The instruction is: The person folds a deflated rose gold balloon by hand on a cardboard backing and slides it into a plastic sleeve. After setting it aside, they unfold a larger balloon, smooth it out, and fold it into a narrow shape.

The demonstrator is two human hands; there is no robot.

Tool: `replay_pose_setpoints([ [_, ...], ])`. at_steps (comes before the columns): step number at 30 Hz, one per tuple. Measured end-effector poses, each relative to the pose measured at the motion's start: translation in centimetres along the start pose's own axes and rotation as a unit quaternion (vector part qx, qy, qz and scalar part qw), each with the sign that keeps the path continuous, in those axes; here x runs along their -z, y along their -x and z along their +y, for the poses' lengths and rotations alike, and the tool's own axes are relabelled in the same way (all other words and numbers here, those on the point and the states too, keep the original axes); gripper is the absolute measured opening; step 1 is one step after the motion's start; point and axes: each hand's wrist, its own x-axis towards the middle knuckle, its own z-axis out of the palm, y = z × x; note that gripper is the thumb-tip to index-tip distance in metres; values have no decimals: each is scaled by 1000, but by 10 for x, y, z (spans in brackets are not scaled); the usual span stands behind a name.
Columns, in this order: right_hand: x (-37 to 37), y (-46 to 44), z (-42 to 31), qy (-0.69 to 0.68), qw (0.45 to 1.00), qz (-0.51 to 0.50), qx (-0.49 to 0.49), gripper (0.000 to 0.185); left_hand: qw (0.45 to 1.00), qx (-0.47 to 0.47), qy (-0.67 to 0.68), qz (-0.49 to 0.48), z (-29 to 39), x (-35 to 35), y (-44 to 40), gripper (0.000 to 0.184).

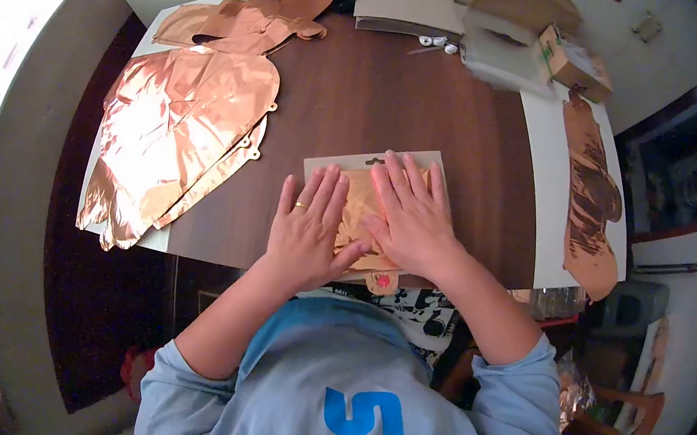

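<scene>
My left hand (pixel 304 231) lies flat with its fingers stretched out, a ring on one finger. Beside it my right hand (pixel 414 224) is also flat, fingers slightly spread. Both press on a folded copper-coloured foil balloon (pixel 358 201), which lies on a pale backing card (pixel 317 164) with a dark hanger slot at its top. A small foil tab with a red mark (pixel 382 282) sticks out over the table's near edge. My palms and fingers hide much of the balloon and card.
The dark brown table (pixel 400 92) has white side strips. Flat copper foil balloons (pixel 187 108) lie at left, with more foil (pixel 247 19) behind them. Another foil piece (pixel 589 196) lies at right. At the back stand a stack of cards (pixel 410 6) and a small box (pixel 573 62).
</scene>
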Motion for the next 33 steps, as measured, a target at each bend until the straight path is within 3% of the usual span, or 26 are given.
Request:
replay_pose_setpoints([
  [7, -2, 1, 0, -2, 1000, -15, -10, 72, 999, 35, -15, 13, 20, 9, -7, 86],
  [13, -2, 1, 3, -4, 1000, -7, -20, 65, 998, 23, 59, 21, 36, -9, -22, 88],
  [16, 1, 0, 15, -57, 998, -1, -22, 59, 999, 16, 28, 22, 33, -17, -20, 91],
  [19, 14, 1, 48, -163, 981, 92, -49, 46, 1000, 21, 10, 0, 35, -15, -22, 92],
  [22, 41, 7, 81, -258, 957, 99, -85, 32, 1000, 24, 10, 1, 37, -12, -23, 92],
  [25, 56, -2, 90, -294, 944, 3, -152, 20, 1000, 26, 9, -2, 39, -11, -23, 92],
  [33, 45, -40, 106, -336, 929, -113, -104, 20, 1000, 22, 6, -3, 36, -13, -22, 92],
])
